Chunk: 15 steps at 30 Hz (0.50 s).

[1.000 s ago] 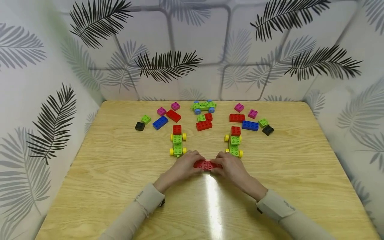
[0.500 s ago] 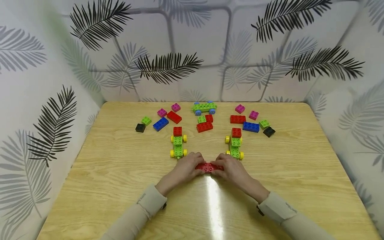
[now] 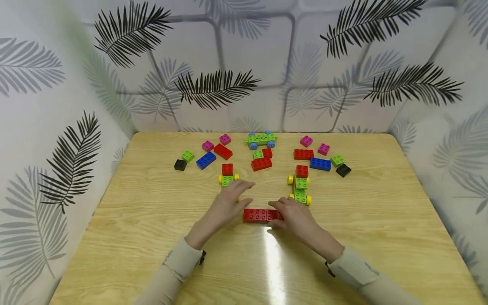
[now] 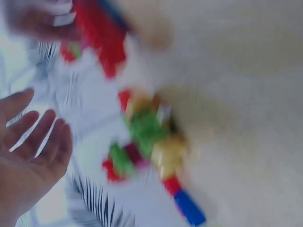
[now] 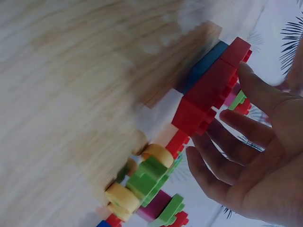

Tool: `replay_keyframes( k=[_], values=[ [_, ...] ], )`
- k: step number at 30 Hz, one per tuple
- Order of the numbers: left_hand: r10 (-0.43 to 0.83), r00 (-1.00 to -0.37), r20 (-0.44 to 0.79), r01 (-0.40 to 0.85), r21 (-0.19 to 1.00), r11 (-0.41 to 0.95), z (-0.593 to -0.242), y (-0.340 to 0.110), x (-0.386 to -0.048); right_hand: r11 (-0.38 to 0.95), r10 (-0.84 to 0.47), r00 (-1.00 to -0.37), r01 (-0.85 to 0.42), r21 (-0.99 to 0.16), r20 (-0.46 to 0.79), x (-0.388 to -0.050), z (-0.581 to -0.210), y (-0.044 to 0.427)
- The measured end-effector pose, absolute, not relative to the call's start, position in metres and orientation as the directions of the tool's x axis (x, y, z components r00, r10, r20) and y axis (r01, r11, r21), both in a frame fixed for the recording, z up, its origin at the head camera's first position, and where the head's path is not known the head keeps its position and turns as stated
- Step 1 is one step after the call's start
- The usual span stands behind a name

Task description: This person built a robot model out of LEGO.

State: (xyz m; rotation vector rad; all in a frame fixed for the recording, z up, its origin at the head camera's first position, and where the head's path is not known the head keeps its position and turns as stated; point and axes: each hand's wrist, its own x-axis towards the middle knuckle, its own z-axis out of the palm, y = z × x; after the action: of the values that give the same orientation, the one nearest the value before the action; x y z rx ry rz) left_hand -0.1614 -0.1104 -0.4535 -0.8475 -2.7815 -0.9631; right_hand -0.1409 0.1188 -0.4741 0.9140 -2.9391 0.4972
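Red toy building bricks [image 3: 254,216] lie joined in a row near the table's middle, studs up. A blue piece [image 5: 208,64] shows under them in the right wrist view. My right hand [image 3: 300,217] is around the row's right end, its thumb in front and fingers behind, spread slightly wider than the bricks. Apart from the row, my left hand [image 3: 228,202] hovers to its left with fingers spread and nothing in its grasp. It partly hides the left green car [image 3: 227,181] with yellow wheels. A matching green car [image 3: 300,195] stands beyond my right hand.
A green car base [image 3: 261,139] with blue wheels stands at the back edge. Loose bricks flank it: blue [image 3: 206,160] and black [image 3: 180,165] at left, blue [image 3: 320,164] and black [image 3: 343,170] at right. Patterned walls [image 3: 251,51] enclose the table.
My left hand has let go of the red bricks and moved back left, uncovering their left end. The right hand's thumb and fingers have spread a little wider at the other end.
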Motion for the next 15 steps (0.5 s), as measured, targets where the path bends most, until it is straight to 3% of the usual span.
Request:
replay_keyframes(
  k=[3, 5, 10, 15],
  values=[
    [0.359, -0.831, 0.426, 0.550, 0.532, 0.643, -0.443, -0.134, -0.180, 0.748, -0.578, -0.805, -0.588, -0.308, 0.134, -0.142, -0.474, 0.113],
    [0.279, -0.851, 0.444, 0.506, 0.553, 0.662, -0.445, -0.150, -0.192, 0.719, -0.602, -0.784, -0.615, -0.323, 0.152, -0.142, -0.477, 0.107],
    [0.194, -0.955, 0.224, 0.296, 0.724, 0.623, -0.456, -0.172, -0.211, 0.688, -0.613, -0.763, -0.644, -0.335, 0.205, -0.140, -0.483, 0.098],
    [0.206, -0.978, 0.031, 0.144, 0.812, 0.566, -0.464, -0.170, -0.226, 0.690, -0.587, -0.767, -0.642, -0.334, 0.260, -0.142, -0.486, 0.095]
  ],
)
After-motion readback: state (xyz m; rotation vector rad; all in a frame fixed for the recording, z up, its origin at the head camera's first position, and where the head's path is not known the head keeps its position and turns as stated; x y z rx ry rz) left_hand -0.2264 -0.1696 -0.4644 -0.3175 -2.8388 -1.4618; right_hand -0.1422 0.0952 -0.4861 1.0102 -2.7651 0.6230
